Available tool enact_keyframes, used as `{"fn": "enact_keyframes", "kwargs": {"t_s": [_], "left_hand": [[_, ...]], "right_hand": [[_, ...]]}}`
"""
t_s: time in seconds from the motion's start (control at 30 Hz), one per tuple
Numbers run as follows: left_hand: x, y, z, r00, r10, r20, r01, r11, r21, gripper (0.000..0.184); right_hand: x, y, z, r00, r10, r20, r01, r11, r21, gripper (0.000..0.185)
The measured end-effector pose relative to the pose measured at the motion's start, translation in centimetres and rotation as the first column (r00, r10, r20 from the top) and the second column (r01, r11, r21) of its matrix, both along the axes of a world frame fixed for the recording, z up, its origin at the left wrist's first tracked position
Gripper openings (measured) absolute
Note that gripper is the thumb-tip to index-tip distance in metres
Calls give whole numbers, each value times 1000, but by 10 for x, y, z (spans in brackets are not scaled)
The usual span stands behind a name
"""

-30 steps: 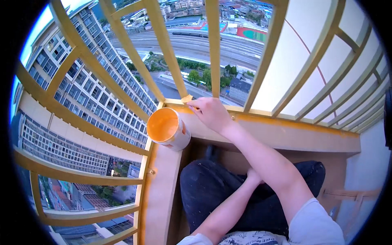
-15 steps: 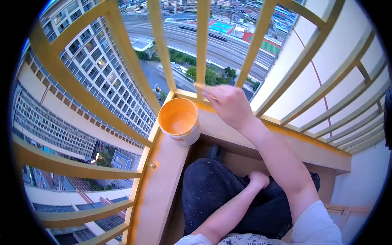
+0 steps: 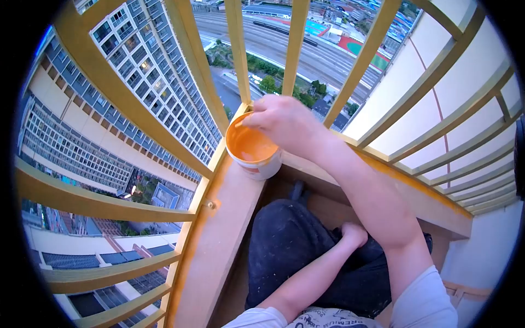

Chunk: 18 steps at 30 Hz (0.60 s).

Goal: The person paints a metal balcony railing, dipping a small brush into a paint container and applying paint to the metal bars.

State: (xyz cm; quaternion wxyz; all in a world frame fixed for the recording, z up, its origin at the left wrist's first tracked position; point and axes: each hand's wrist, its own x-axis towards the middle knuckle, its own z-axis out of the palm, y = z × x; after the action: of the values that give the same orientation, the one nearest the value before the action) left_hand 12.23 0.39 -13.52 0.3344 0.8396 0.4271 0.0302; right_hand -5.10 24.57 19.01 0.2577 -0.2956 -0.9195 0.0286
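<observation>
One light-looking brush (image 3: 239, 124), best gripped high, is pinched upper-centre by the right hand (image 3: 285, 121); left hand (image 3: 355, 234) can't be read.

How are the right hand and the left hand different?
The right hand is up over the rim of the bucket; the left hand is low, by the dark pants.
The right hand pinches a small pale thing; whether the left hand holds anything can't be seen.
Both hands are bare.
</observation>
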Motion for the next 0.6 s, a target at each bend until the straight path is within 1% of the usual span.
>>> {"fn": "enact_keyframes", "kwargs": {"t_s": [0.03,0.07,0.1,0.13,0.17,0.2,0.23,0.27,0.33,0.37,0.4,0.43,0.47,0.5,0.53,0.6], "left_hand": [[-1,1,2,1000,6,-1,-6,1000,0,34],[-5,6,14,997,-67,-49,63,995,-75,36],[-3,6,11,992,-107,-73,99,989,-110,36],[-5,7,15,984,-148,-94,134,980,-146,37],[9,-3,-14,998,-49,-33,47,997,-60,37],[8,-3,-12,1000,-5,-1,5,1000,-16,37],[7,-4,-10,999,37,33,-38,999,26,38],[-11,4,26,995,67,71,-63,996,-61,38],[-22,9,42,988,113,104,-96,983,-156,38],[-17,8,34,999,36,31,-32,993,-114,39],[-11,7,23,1000,-3,-7,2,996,-92,39],[-6,5,12,998,-41,-45,37,997,-71,40],[-6,6,11,997,-59,-59,55,996,-64,40],[-8,8,17,996,-62,-60,57,995,-76,39],[-11,9,23,996,-58,-62,52,994,-92,39],[-13,11,29,996,-59,-68,52,992,-111,39]], "right_hand": [[5,-1,1,1000,6,2,-6,1000,-1,16],[10,-9,12,999,4,-52,-8,998,-69,17],[13,-14,18,994,-3,-105,-11,991,-133,17],[12,-14,15,994,-6,-106,-8,991,-130,17],[10,-13,7,995,28,-91,-46,978,-201,17],[6,-10,0,995,63,-79,-82,959,-271,18],[1,-6,-6,989,88,-118,-118,951,-285,18],[3,-3,-6,989,85,-122,-117,952,-282,18],[5,2,-2,947,65,-315,-146,959,-242,18],[10,2,4,918,16,-395,-148,941,-306,16],[15,0,5,919,20,-394,-152,940,-307,16],[20,-2,6,940,12,-341,-128,939,-318,16],[23,-4,8,957,2,-289,-99,942,-322,16],[18,-6,1,975,24,-221,-88,955,-283,16],[12,-7,-7,974,19,-226,-81,959,-270,16],[-2,-7,-14,954,95,-285,-172,949,-262,15]]}}
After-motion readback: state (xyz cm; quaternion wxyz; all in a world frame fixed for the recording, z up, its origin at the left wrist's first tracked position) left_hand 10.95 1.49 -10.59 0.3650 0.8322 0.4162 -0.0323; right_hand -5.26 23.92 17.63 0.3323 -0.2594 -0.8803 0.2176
